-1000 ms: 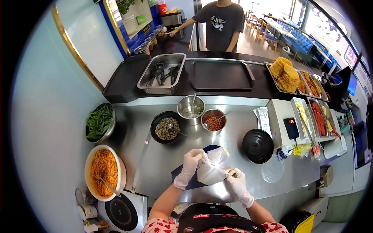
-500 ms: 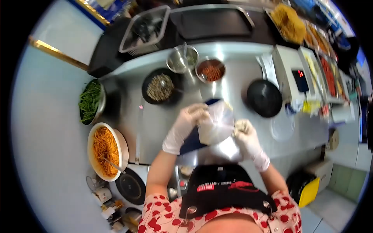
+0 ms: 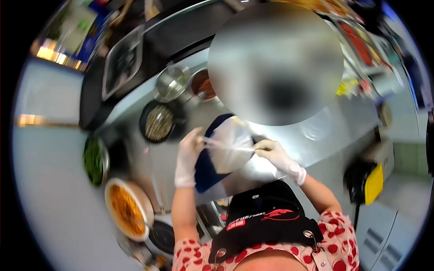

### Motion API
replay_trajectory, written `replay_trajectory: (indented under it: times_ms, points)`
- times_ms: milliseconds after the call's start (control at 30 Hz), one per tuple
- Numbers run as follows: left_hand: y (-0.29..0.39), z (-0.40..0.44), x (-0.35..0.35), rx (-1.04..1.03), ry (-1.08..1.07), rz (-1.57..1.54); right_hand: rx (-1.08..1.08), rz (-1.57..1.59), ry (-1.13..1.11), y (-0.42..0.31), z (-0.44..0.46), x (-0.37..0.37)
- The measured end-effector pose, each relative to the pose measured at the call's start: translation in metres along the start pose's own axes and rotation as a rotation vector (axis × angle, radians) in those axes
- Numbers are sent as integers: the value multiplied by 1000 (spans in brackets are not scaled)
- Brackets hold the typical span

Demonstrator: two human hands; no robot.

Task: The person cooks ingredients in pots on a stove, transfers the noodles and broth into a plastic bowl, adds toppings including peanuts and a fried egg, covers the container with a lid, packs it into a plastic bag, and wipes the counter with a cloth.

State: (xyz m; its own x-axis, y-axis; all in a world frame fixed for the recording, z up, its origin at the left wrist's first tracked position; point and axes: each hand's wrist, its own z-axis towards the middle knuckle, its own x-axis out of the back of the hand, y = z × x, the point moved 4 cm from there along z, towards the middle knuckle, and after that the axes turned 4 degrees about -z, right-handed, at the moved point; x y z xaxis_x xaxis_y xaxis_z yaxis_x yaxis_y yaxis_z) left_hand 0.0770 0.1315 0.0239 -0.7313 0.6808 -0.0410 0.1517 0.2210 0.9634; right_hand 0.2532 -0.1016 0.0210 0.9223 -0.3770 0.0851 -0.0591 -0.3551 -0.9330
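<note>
A translucent white plastic bag point(image 3: 229, 153) lies over a dark blue cloth point(image 3: 205, 174) on the steel counter, its top drawn out to both sides. My left hand point(image 3: 189, 156), in a clear white glove, pinches the bag's left end. The right end is pinched in my right hand point(image 3: 275, 156), gloved too. What the bag holds cannot be made out. Left of it stands a black bowl of small chopped pieces point(image 3: 158, 123).
Behind are a steel bowl point(image 3: 171, 83) and a bowl of red food point(image 3: 205, 86). Greens point(image 3: 92, 161) and a white bowl of orange shreds point(image 3: 129, 210) stand left. A clear lid point(image 3: 315, 124) lies right. A large blurred disc hides the back right.
The view has tilted and swung, shifting the counter. My hands have drawn apart, stretching the bag's ends outward. The blurred disc has appeared.
</note>
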Motion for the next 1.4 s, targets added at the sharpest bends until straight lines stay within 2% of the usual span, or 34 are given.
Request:
replay_trajectory:
  times_ms: [33,67,133,200,233,267,333,367,433,467,500,600,633,700,767,833,900,967,1000,1033,1067,1100,1133,1167,1200,1233,1267,1300,1333,1367,1400]
  points:
    - [33,-14,-12,-428,-43,548,39,105,-38,-6,-3,4]
    - [18,-13,-3,235,42,-162,79,121,57,-6,-6,12]
    - [38,-25,-5,126,57,180,123,160,226,3,-26,34]
    - [50,-36,6,-151,257,597,61,143,413,9,-61,67]
    - [50,-41,17,-193,359,604,32,186,562,21,-78,86]
    - [65,-56,7,-129,441,537,-1,235,703,41,-99,103]
    - [82,-84,-22,-237,542,539,-9,327,1011,77,-141,144]
    - [78,-92,-35,-273,517,515,12,365,1177,94,-160,174]
    - [63,-109,-58,-334,458,482,-135,431,1317,152,-189,225]
    - [60,-118,-90,-326,360,506,-190,624,1344,205,-197,247]
    - [55,-130,-128,-315,266,526,-242,814,1359,260,-199,267]
    - [30,-158,-263,-122,-195,665,-502,1107,1224,370,-194,313]
    - [12,-160,-305,-66,-376,770,-497,1069,1241,384,-195,331]
    - [-39,-164,-388,154,-709,743,-491,1000,1275,407,-187,354]
    - [-110,-158,-451,280,-796,555,-161,944,1303,392,-175,372]
    - [-163,-143,-509,245,-747,648,22,856,1103,400,-149,377]
    - [-215,-111,-552,-67,-597,752,222,663,976,384,-140,372]
    - [-243,-74,-590,229,-501,630,206,797,791,375,-132,353]
    - [-249,-66,-605,198,-446,641,184,692,774,371,-132,342]
    - [-254,-60,-618,165,-391,648,199,893,630,381,-121,324]
    - [-269,-53,-622,307,-296,590,150,766,643,373,-130,321]
    - [-276,-44,-625,317,-300,703,99,638,651,366,-141,319]
    - [-283,-36,-626,369,-274,693,188,524,629,361,-139,320]
    - [-289,-31,-628,420,-247,682,186,513,533,366,-144,318]
    - [-298,-27,-630,302,-120,464,162,487,519,372,-149,322]
    - [-300,-29,-633,432,-118,288,140,461,504,376,-155,331]
    - [-294,-35,-643,556,-115,105,165,543,580,389,-156,337]
    - [-288,-43,-654,678,-111,-84,133,834,629,410,-151,341]
    - [-266,-53,-666,606,-83,79,98,809,859,436,-142,349]
    - [-272,-49,-658,623,-42,120,58,774,1089,446,-145,363]
    - [-280,-41,-646,640,1,162,15,817,1112,454,-143,370]
